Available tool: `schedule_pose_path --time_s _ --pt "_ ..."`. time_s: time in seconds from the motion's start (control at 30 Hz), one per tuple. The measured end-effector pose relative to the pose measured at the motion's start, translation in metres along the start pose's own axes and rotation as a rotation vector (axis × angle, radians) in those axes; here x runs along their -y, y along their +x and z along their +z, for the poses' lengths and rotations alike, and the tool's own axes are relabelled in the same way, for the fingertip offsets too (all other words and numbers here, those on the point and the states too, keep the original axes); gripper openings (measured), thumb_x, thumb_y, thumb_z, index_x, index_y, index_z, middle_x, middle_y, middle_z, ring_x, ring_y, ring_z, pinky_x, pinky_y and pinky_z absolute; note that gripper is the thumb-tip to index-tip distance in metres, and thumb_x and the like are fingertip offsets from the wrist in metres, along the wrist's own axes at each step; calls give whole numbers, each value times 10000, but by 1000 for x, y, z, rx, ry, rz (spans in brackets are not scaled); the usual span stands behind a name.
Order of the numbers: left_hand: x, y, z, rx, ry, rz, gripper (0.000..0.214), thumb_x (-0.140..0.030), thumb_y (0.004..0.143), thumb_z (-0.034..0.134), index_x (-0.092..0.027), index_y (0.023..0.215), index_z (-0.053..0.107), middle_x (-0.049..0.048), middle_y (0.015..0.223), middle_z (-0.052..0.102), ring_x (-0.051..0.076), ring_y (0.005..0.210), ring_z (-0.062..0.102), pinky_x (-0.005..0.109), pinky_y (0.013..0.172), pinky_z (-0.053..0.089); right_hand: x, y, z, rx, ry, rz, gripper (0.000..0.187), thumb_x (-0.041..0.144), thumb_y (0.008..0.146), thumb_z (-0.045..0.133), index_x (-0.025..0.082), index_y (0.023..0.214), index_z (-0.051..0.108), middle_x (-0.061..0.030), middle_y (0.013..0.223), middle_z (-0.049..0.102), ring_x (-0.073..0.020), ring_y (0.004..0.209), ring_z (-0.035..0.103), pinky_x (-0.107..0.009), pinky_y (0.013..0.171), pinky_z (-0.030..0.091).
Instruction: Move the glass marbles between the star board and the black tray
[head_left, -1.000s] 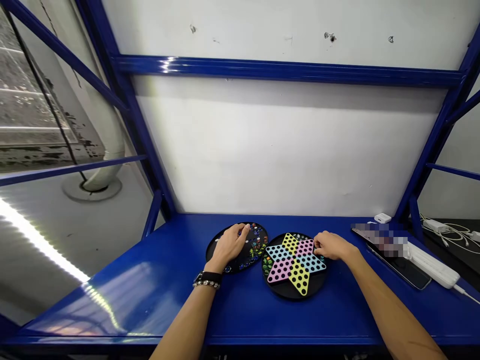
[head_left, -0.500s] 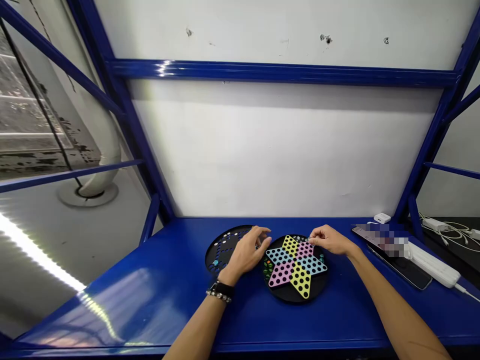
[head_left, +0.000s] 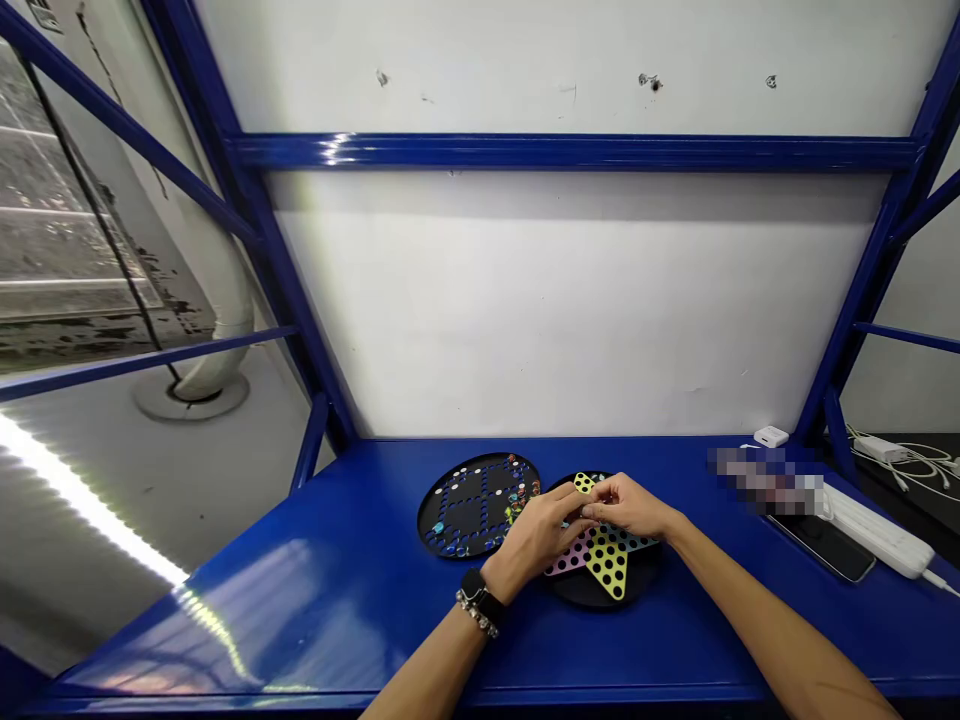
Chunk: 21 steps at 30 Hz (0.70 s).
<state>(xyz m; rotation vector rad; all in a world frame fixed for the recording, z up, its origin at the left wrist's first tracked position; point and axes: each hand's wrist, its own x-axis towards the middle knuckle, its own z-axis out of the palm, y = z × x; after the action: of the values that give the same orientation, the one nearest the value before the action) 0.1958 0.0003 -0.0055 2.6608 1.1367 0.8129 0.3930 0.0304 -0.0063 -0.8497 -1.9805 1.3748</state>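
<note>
A round black board with a pastel star of holes (head_left: 609,565) lies on the blue shelf (head_left: 315,590). Both hands meet above its middle. My left hand (head_left: 541,535) has its fingers curled together over the star's left side. My right hand (head_left: 628,505) is pinched beside it, fingertips touching the left hand's. What the fingers hold is too small to see. To the left lies a black round tray (head_left: 472,495) with blue holes and a heap of coloured marbles (head_left: 516,493) at its right edge.
A phone (head_left: 825,543) and a white power strip (head_left: 874,525) lie at the right of the shelf, a small white charger (head_left: 770,437) behind them. Blue frame posts rise at both back corners. White wall behind.
My left hand has left the black tray and moved right onto the star board. My right hand has moved left from the board's right edge, and the two now touch.
</note>
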Motion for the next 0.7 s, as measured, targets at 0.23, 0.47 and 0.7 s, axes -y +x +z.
schedule_pose_path --time_s 0.23,0.47,0.7 --pt "22 -1 -22 -149 134 -219 253 -393 956 477 -239 1015 669 16 886 680 149 767 623 249 681 437 1 0 -6 -142 36 72 496 561 804 654 143 1071 661 -48 818 662 -107 573 516 -248 538 434" --pt "70 -21 -51 9 288 -665 301 -449 896 484 -276 1021 695 31 990 733 228 904 664 286 678 453 -2 -19 -57 -311 -409 90 266 392 828 600 148 773 689 -31 721 639 -131 661 535 -248 617 408" --pt "68 -20 -46 25 236 -675 373 -484 912 415 -276 1068 682 41 1112 717 232 988 655 298 720 473 -11 -34 -81 168 -446 361 303 315 623 777 167 884 736 58 578 503 -79 521 413 -216 508 307"
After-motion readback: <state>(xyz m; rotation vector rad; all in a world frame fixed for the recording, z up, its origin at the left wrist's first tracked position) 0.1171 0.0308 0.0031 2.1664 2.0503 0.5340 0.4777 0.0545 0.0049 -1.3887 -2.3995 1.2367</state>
